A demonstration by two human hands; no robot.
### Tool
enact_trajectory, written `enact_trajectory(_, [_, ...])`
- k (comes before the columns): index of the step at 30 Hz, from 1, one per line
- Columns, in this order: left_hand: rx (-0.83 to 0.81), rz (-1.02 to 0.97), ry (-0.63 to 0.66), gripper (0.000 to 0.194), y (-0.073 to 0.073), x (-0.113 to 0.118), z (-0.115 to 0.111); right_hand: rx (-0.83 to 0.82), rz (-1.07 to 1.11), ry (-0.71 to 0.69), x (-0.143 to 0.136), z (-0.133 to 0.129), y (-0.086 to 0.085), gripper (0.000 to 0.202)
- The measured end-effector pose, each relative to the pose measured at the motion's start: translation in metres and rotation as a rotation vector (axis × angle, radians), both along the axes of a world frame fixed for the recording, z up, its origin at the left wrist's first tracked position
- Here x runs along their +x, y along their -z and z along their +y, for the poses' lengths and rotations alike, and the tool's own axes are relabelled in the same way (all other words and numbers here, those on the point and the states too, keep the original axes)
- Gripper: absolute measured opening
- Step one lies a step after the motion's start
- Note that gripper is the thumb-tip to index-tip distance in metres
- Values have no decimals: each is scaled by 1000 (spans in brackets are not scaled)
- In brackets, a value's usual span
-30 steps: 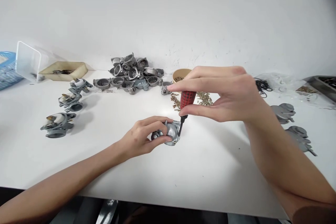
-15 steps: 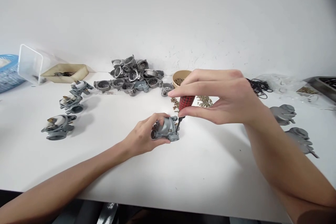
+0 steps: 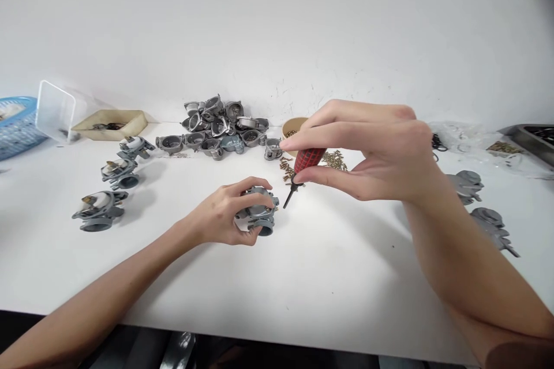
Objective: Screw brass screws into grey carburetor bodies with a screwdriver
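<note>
My left hand (image 3: 229,210) is closed around a grey metal carburetor (image 3: 259,210), its round opening facing me. In my right hand (image 3: 367,147) is a screwdriver (image 3: 309,158) with a red and black handle, pinched between thumb and fingers. The screwdriver's dark shaft slants down to the left, and its tip is a short way right of the carburetor, apart from it. Small brass screws (image 3: 334,160) lie loose on the white table (image 3: 303,288) behind the screwdriver, beside a tan bowl (image 3: 291,125) with more of them.
Several grey float bowls (image 3: 219,125) are piled at the back. Carburetor bodies with white floats (image 3: 97,207) stand in a row on the left; grey carburetor parts (image 3: 493,225) lie on the right. A yellowish tray (image 3: 130,130), clear container (image 3: 54,109) and blue basket (image 3: 26,132) stand far left.
The carburetor has moved left and been turned in my left hand. The screwdriver tip, against the carburetor before, is now away from it; my right hand has risen slightly.
</note>
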State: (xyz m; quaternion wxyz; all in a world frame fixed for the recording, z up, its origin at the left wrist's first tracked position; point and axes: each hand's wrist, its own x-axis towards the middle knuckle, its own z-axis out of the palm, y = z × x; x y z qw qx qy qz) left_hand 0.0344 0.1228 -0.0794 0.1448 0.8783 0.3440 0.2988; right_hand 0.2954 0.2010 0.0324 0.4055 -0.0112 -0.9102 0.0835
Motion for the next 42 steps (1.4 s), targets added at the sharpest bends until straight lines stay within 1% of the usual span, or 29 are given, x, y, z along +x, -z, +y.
enact_trajectory(2, [47, 27, 32, 44, 0, 1, 0, -12, 26, -36, -2, 0, -1, 16])
enact_trajectory(4, [42, 27, 64, 43, 2, 3, 0, -47, 52, -105, -3, -1, -2, 16])
enact_trajectory(7, [-9, -32, 133, 32, 5, 7, 0, -76, 97, -203, -5, -2, -5, 17])
enact_trajectory(10, [-29, -80, 162, 23, 10, 9, 0, -79, 107, -209, -6, -4, -7, 16])
enact_trajectory(14, [-61, -90, 139, 26, 15, 12, 0, -103, 83, -205, -5, -6, -7, 20])
enact_trajectory(18, [-150, -163, 94, 39, 20, 17, -4, -100, 95, -215, -4, -5, -6, 17])
enact_trajectory(20, [-199, -213, 61, 38, 21, 20, -6, -74, 94, -201, -2, -4, -7, 15])
enact_trajectory(23, [-253, -252, 11, 30, 19, 22, -7, -57, 80, -161, -1, -5, -8, 15])
enact_trajectory(26, [-331, -239, -31, 27, 11, 20, -2, -66, 71, -150, 1, -6, -9, 18])
enact_trajectory(29, [-376, -159, -84, 26, -5, 19, 8, -46, 85, -159, 1, -8, -10, 21])
enact_trajectory(31, [-357, -71, -97, 24, -18, 19, 16, -26, 113, -174, 1, -8, -11, 20])
enact_trajectory(34, [-328, 106, -111, 22, -37, 24, 30, -39, 130, -157, 2, -7, -11, 15])
enact_trajectory(37, [-384, 280, -121, 26, -52, 33, 41, -62, 107, -137, 2, -7, -9, 15])
enact_trajectory(40, [-445, 360, -90, 26, -60, 42, 49, -91, 98, -110, 1, -6, -5, 21])
enact_trajectory(42, [-462, 374, -65, 26, -60, 45, 51, -113, 99, -115, 0, -6, -3, 24])
